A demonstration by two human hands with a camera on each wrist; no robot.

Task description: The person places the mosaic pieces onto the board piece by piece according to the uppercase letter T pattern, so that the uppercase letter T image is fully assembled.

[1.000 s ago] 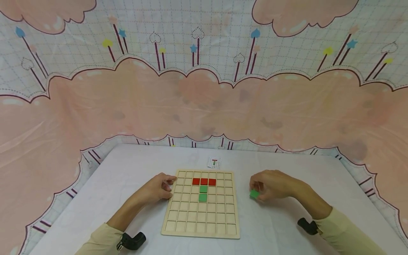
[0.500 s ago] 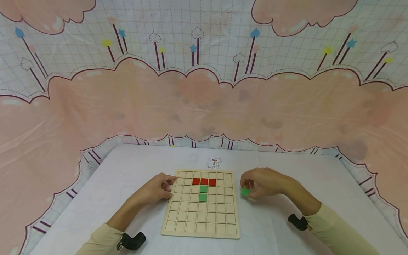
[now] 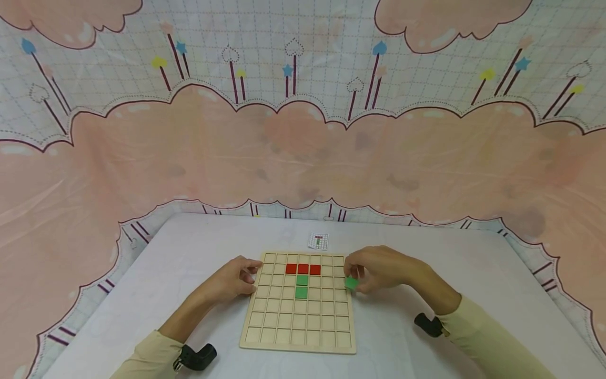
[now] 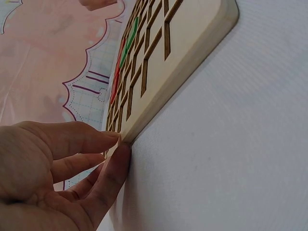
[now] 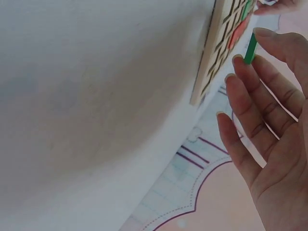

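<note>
On the table lies a square-celled wooden grid board [image 3: 284, 321]. Red tiles [image 3: 303, 269] form a short row near its far side, with two green tiles [image 3: 301, 286] in a column beneath the middle one. My left hand [image 3: 230, 279] holds the board's left edge, thumb and fingers against the rim; the left wrist view shows those fingertips [image 4: 113, 139] at the wood. Over the right edge, my right hand [image 3: 379, 268] pinches a loose green tile [image 3: 351, 283] between thumb and fingertips. Seen edge-on in the right wrist view, that tile [image 5: 250, 48] is thin and apart from the board.
Behind the board lies a small card [image 3: 319, 241] printed with a red and green T on a grid. A white cloth covers the table [image 3: 426, 326]. A patterned curtain [image 3: 293, 158] hangs behind it. Black wrist devices [image 3: 199, 358] sit at both sleeves.
My right hand has moved left with the green tile, from the table right of the board to its right edge. My left hand and the placed tiles have stayed put.
</note>
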